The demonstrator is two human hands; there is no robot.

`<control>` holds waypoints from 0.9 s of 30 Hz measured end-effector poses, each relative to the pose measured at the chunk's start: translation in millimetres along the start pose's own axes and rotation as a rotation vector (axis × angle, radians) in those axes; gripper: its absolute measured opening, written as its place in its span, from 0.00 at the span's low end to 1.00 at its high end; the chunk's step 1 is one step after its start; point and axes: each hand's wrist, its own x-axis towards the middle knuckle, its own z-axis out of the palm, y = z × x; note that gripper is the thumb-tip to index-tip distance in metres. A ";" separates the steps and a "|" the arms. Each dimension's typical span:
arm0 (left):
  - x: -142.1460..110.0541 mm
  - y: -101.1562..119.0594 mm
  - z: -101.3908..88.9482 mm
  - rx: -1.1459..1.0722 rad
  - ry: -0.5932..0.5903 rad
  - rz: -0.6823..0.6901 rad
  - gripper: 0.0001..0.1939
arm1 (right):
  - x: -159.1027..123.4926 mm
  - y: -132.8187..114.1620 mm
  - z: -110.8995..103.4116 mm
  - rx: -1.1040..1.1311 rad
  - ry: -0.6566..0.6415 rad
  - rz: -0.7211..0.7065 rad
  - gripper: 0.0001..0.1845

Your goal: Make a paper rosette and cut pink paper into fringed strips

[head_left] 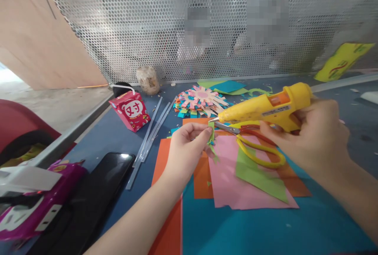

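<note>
My right hand (321,133) is wrapped round a yellow hot glue gun (262,107), its metal nozzle pointing left. Pinched in my left hand (190,144) is a small green paper strip (212,138) with fringed ends, and the nozzle tip is right at its upper edge. I cannot tell whether they touch. Just under the glue gun lie scissors (261,150) with yellow and red handles, on orange, pink (251,188) and green paper sheets. Behind my left hand is a pile of fringed paper flowers (201,99) in pink, blue, green and cream.
Clear glue sticks (152,134) lie left of my hand, near a red drink carton (131,109) with a straw. A black phone (113,172) and a purple toy-like object (44,203) sit at the left. A perforated metal panel (165,22) closes off the back. Large blue paper (236,231) lies in front.
</note>
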 end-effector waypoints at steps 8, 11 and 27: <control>-0.5 -0.6 -0.3 -0.020 0.004 0.007 0.05 | 0.2 1.0 0.2 -0.052 -0.014 0.018 0.13; -0.9 -0.5 -0.8 -0.018 0.002 0.009 0.05 | 0.4 1.5 -0.6 -0.045 -0.019 0.008 0.14; 0.5 0.5 -2.6 0.016 0.034 0.006 0.07 | 3.5 0.7 -2.5 -0.193 -0.011 0.106 0.11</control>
